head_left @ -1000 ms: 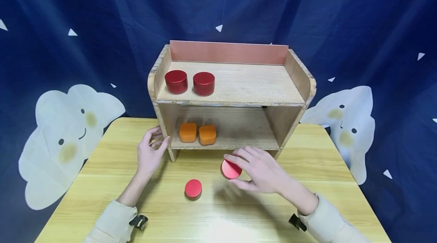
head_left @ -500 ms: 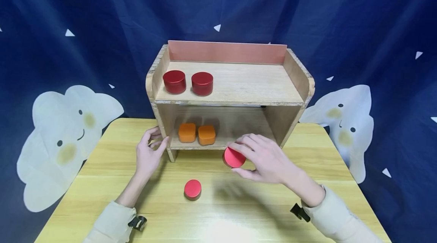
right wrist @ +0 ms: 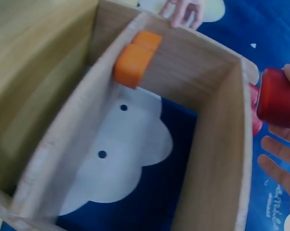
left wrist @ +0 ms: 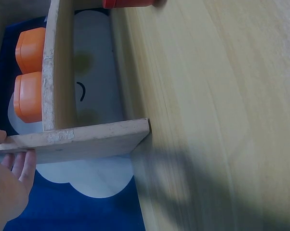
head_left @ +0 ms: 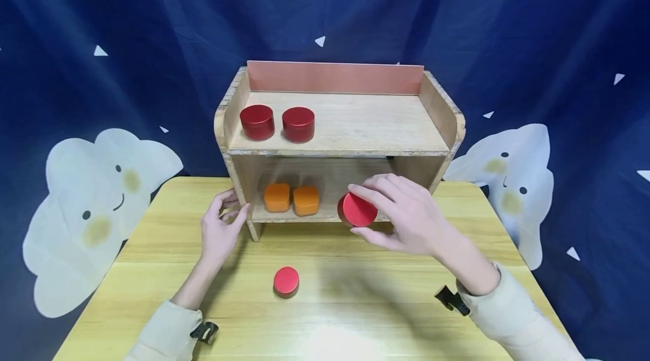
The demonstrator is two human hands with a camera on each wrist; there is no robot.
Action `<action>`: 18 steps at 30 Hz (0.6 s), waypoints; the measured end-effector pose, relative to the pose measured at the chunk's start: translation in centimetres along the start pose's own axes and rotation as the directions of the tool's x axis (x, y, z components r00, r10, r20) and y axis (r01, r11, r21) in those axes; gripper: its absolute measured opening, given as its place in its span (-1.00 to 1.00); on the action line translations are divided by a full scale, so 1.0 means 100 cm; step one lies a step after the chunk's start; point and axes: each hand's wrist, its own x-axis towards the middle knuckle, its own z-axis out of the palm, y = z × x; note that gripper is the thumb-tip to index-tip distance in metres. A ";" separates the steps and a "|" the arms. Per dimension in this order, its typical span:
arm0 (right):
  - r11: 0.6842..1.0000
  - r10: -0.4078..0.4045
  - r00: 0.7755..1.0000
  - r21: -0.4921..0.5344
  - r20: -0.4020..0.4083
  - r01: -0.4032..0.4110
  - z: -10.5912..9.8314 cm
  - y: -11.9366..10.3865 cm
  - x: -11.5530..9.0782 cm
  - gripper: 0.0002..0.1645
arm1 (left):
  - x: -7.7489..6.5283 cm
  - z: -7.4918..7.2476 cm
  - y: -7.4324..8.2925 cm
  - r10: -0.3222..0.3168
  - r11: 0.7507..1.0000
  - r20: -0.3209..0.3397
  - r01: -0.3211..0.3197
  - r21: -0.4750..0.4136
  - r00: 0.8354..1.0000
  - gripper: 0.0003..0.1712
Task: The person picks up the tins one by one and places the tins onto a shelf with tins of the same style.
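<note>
In the head view my right hand (head_left: 413, 217) holds a round red tin (head_left: 360, 210) between thumb and fingers, raised in front of the lower shelf opening. The right wrist view has the same tin (right wrist: 277, 98) near the upper shelf's edge. With thumb and fingers on either side of the panel, my left hand (head_left: 218, 234) grips the left side of the wooden shelf (head_left: 376, 124). Two red tins, one at the left end (head_left: 257, 122) and one beside it (head_left: 298, 125), stand on the top board. Another red tin (head_left: 286, 281) sits on the table.
Two orange square tins, the left one (head_left: 277, 198) and its neighbour (head_left: 306, 201), stand on the lower board near the left panel. The shelf is on a light wooden table (head_left: 244, 316). A blue curtain (head_left: 203, 39) with clouds and white triangles hangs behind.
My right hand has lifted the red tin upward and a little to the right, from over the table to the height of the lower opening. My left hand keeps its hold on the panel.
</note>
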 end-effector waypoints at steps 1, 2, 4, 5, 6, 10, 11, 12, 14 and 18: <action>1.000 -0.006 1.000 -0.003 -0.004 0.006 -0.002 0.000 0.003 -0.31 | 0.000 0.000 0.000 -0.001 1.000 0.000 0.001 0.001 1.000 -0.59; 1.000 -0.011 1.000 -0.008 -0.007 0.011 -0.005 0.000 0.005 -0.31 | 0.000 0.000 0.000 -0.002 1.000 0.000 0.002 0.002 1.000 -0.59; 1.000 -0.022 1.000 -0.017 -0.012 0.022 -0.009 0.000 0.011 -0.31 | 0.000 0.000 0.000 -0.003 1.000 0.000 0.003 0.003 1.000 -0.59; 0.999 -0.024 1.000 -0.022 -0.012 0.024 -0.011 0.000 0.014 -0.31 | 0.000 0.000 0.000 -0.003 1.000 0.000 0.003 0.005 1.000 -0.58; 0.999 -0.025 1.000 -0.025 -0.015 0.025 -0.013 0.000 0.017 -0.31 | 0.000 0.000 0.000 -0.003 1.000 0.000 0.003 0.006 1.000 -0.58; 0.999 -0.029 0.999 -0.040 -0.023 0.028 -0.019 0.003 0.029 -0.30 | 0.000 0.000 0.000 0.000 1.000 -0.001 0.000 0.006 1.000 -0.59; 0.999 -0.033 0.999 -0.043 -0.026 0.032 -0.019 0.005 0.032 -0.30 | 0.000 0.000 0.000 0.002 1.000 -0.001 -0.002 0.007 1.000 -0.59; 0.998 -0.038 0.999 -0.047 -0.031 0.037 -0.020 0.006 0.035 -0.29 | 0.000 0.000 0.000 0.003 1.000 0.000 -0.003 0.006 1.000 -0.59; 0.997 -0.050 0.998 -0.055 -0.040 0.048 -0.020 0.008 0.041 -0.27 | 0.000 0.000 0.000 0.004 1.000 -0.002 -0.004 0.007 1.000 -0.60; 0.996 -0.068 0.996 -0.067 -0.056 0.064 -0.020 0.012 0.052 -0.31 | 0.000 -0.001 0.001 0.007 1.000 0.001 -0.007 0.007 1.000 -0.60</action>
